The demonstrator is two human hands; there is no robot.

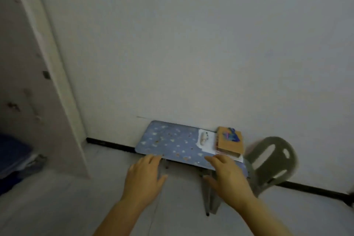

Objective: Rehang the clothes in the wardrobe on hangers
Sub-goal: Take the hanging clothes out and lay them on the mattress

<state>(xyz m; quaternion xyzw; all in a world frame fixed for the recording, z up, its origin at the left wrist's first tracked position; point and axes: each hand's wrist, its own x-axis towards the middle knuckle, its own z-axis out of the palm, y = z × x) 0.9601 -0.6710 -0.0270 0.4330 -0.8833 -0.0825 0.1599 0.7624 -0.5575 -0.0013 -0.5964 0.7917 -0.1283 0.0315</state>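
A dark blue bundle point(13, 155), probably cloth though too blurred to be sure, lies low at the left edge of the view, just beside the pale side panel of the wardrobe point(38, 92). It is well apart from both hands.

The left hand point(145, 176) and right hand point(228, 176) reach forward side by side on bare forearms, palms down. Their fingers are straight and slightly spread, and they hold nothing. The left fingertips come up to the front edge of a small blue table point(168, 140). The right hand overlaps that edge, but whether either touches it I cannot tell.

The table stands against the white wall point(191, 44). At its right end a brown box point(229, 142) rests partly on a white sheet point(207, 145), with a small pale object point(203, 137) beside it. A grey plastic chair point(272, 161) stands just right of the table.
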